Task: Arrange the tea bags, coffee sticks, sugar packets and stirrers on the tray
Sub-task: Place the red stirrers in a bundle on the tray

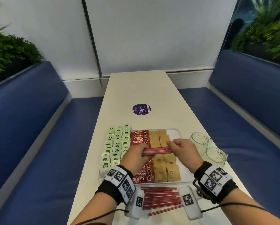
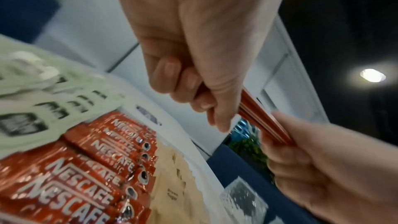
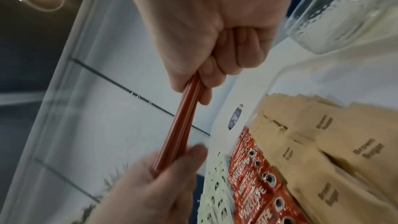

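A white tray (image 1: 175,132) holds rows of green tea bags (image 1: 118,143), red Nescafe coffee sticks (image 1: 140,138) and brown sugar packets (image 1: 166,168). Both hands hold one bundle of red striped stirrers (image 1: 158,150) level above the tray's middle. My left hand (image 1: 138,154) grips the bundle's left end, and my right hand (image 1: 179,146) grips its right end. The wrist views show the fingers curled round the stirrers (image 2: 261,118) (image 3: 183,122). A loose pile of more stirrers (image 1: 160,199) lies on the table in front of the tray.
Two empty glass jars (image 1: 201,140) (image 1: 216,155) stand just right of the tray. A purple round sticker (image 1: 141,109) sits on the white table (image 1: 136,88) beyond it. Blue benches (image 1: 46,127) run along both sides.
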`<state>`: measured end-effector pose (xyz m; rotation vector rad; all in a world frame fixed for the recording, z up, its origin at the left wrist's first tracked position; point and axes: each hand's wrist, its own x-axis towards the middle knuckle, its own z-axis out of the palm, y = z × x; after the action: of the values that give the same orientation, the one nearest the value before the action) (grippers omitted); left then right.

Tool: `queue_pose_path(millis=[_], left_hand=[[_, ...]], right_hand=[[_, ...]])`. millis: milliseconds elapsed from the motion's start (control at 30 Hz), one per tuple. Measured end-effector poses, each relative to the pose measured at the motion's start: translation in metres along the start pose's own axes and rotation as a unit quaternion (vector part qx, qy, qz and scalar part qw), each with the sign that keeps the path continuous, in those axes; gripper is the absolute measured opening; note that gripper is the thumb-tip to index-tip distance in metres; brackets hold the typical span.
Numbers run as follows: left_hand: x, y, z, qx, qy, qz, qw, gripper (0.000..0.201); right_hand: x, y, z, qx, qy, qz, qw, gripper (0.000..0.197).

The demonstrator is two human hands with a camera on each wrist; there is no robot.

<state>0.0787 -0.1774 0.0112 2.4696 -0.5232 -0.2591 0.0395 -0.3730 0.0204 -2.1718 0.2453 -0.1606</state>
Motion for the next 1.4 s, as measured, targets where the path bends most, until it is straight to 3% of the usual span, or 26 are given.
queue_pose_path(millis=[67, 100, 133, 233, 267, 300, 367, 400, 467, 500, 533, 567, 667, 767, 933, 1000, 1100, 1200, 1333, 1400], left_hand=[[-0.002, -0.011, -0.002, -0.166, 0.014, -0.091, 0.982, 0.009], [-0.002, -0.012, -0.003, -0.27, 0.02, -0.137, 0.953, 0.016], [-0.003, -0.009, -0.004, -0.378, 0.021, -0.174, 0.909, 0.024], [-0.003, 0.013, -0.007, -0.631, 0.008, -0.221, 0.743, 0.037], [-0.002, 0.02, -0.008, -0.676, 0.006, -0.225, 0.702, 0.041], [0.0, 0.026, -0.007, -0.698, 0.013, -0.228, 0.679, 0.044], [0.002, 0.031, -0.004, -0.686, 0.026, -0.229, 0.69, 0.044], [0.002, 0.03, -0.003, -0.65, 0.019, -0.218, 0.728, 0.044], [-0.002, 0.023, -0.004, -0.472, -0.035, -0.137, 0.87, 0.045], [-0.003, 0.02, -0.005, -0.361, -0.064, -0.078, 0.927, 0.043], [-0.005, 0.017, -0.006, -0.273, -0.079, -0.027, 0.958, 0.038], [-0.005, 0.017, -0.008, -0.231, -0.093, 0.005, 0.968, 0.032], [-0.002, 0.025, -0.008, -0.251, -0.148, 0.024, 0.956, 0.031], [0.0, 0.031, -0.007, -0.276, -0.171, -0.001, 0.946, 0.03], [0.001, 0.034, -0.011, -0.41, -0.159, -0.078, 0.895, 0.021], [0.001, 0.035, -0.014, -0.419, -0.157, -0.083, 0.89, 0.021], [0.001, 0.032, -0.016, -0.409, -0.16, -0.08, 0.895, 0.021], [0.002, 0.028, -0.015, -0.407, -0.17, -0.078, 0.894, 0.023], [0.002, 0.032, -0.017, -0.435, -0.173, -0.085, 0.879, 0.021], [0.004, 0.035, -0.019, -0.494, -0.136, -0.107, 0.852, 0.019]], right_hand=[[0.003, 0.003, -0.009, 0.002, 0.032, 0.001, 0.999, 0.047], [0.004, 0.003, -0.011, -0.007, 0.036, -0.004, 0.999, 0.048], [0.005, 0.003, -0.012, -0.018, 0.036, -0.011, 0.999, 0.048], [0.002, -0.006, -0.004, -0.046, 0.013, -0.045, 0.998, 0.047], [0.0, -0.009, 0.001, -0.057, 0.012, -0.061, 0.996, 0.045], [-0.001, -0.013, 0.005, -0.068, 0.02, -0.074, 0.995, 0.044], [0.001, -0.019, 0.008, -0.083, 0.04, -0.091, 0.992, 0.043], [0.003, -0.021, 0.005, -0.093, 0.038, -0.097, 0.99, 0.042], [0.01, -0.024, -0.004, -0.127, 0.011, -0.106, 0.986, 0.042], [0.015, -0.025, -0.009, -0.142, -0.005, -0.104, 0.984, 0.042], [0.019, -0.027, -0.013, -0.154, -0.023, -0.1, 0.983, 0.042], [0.023, -0.028, -0.016, -0.161, -0.042, -0.096, 0.981, 0.042], [0.031, -0.037, -0.02, -0.159, -0.1, -0.099, 0.977, 0.04], [0.032, -0.047, -0.022, -0.136, -0.13, -0.096, 0.977, 0.038], [0.037, -0.049, -0.026, 0.12, -0.047, -0.067, 0.989, 0.035], [0.035, -0.046, -0.023, 0.179, -0.083, -0.074, 0.978, 0.041], [0.03, -0.046, -0.017, 0.173, -0.167, -0.072, 0.968, 0.043], [0.03, -0.048, -0.018, 0.187, -0.128, -0.088, 0.97, 0.045], [0.028, -0.049, -0.013, 0.177, -0.194, -0.076, 0.962, 0.045], [0.027, -0.047, -0.011, 0.147, -0.168, -0.101, 0.969, 0.055]])
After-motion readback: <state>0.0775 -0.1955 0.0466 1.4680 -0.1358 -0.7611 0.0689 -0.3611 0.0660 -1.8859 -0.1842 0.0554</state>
